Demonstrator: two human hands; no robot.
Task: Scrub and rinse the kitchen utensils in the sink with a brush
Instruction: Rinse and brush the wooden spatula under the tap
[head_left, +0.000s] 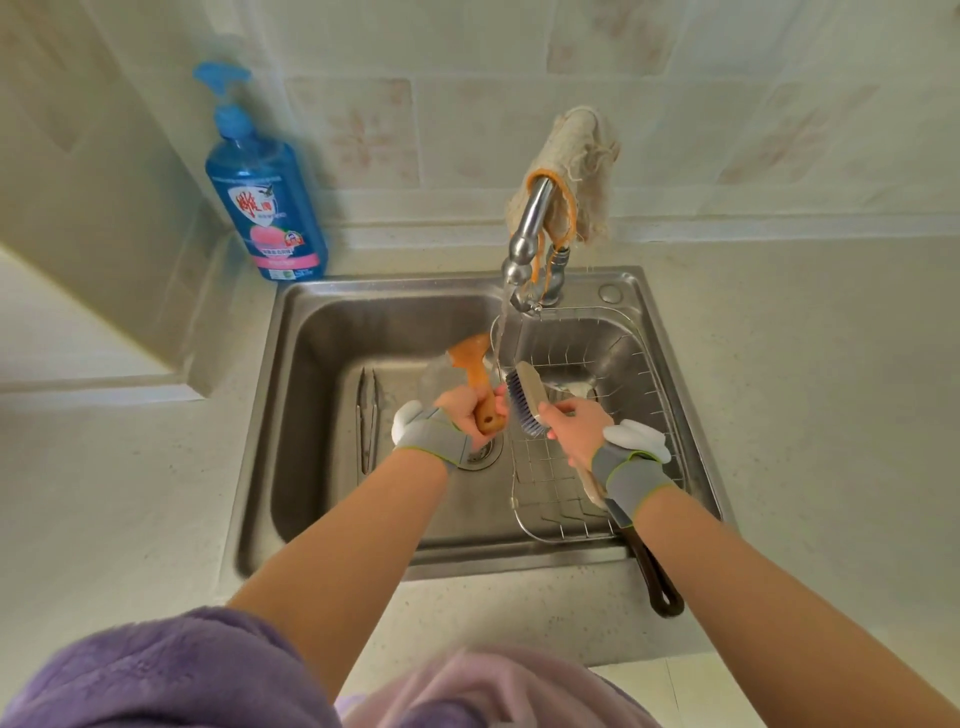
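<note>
Garment: purple fleece (156, 675), along the bottom edge, nearest the viewer.
Left hand (462, 415): fingers curled tight round the handle of a wooden spatula (475, 374), above the drain (485, 452).
Wooden spatula: blade pointing away, just left of the water stream (500, 332).
Right hand (576, 428): gripping a scrub brush (524, 397), bristles turned towards the spatula handle, just beside it; contact cannot be told.
Wristbands: grey, one per wrist, each bearing a white device.
Wire basket (649, 364): right part of the sink, beneath the right hand.
Dark-handled utensil (657, 577): handle lying across the sink's front rim onto the counter (831, 415); head hidden under the right wrist.
Tongs (367, 415): metal, flat on the sink floor, left of the left hand.
Sink (311, 364): stainless steel, set in the counter.
Faucet (524, 228): running, cloth (576, 166) draped over it.
Dish soap bottle (265, 192): blue, pump top, at the sink's back left corner.
</note>
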